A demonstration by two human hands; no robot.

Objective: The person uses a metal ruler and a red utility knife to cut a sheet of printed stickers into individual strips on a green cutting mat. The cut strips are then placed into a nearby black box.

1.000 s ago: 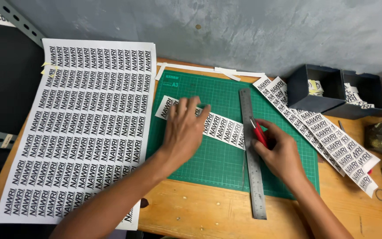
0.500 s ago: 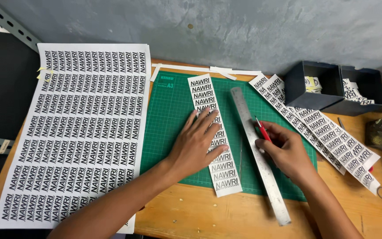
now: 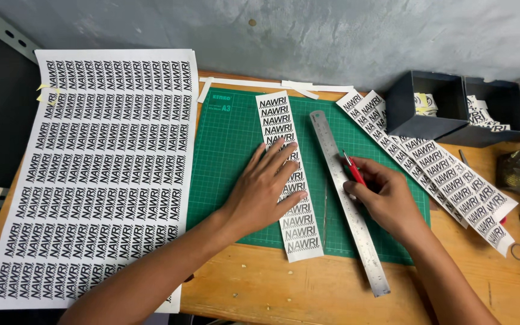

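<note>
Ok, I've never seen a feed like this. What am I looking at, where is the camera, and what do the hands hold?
There is no machine: a person works with two bare hands, filmed by one camera worn on the head, looking down. A wooden table carries a green cutting mat. The left hand lies flat on a printed label strip on the mat. The right hand holds a red knife and rests against a steel ruler beside that strip. At left lies a large uncut sheet; at right, more cut strips and two dark boxes.
</note>
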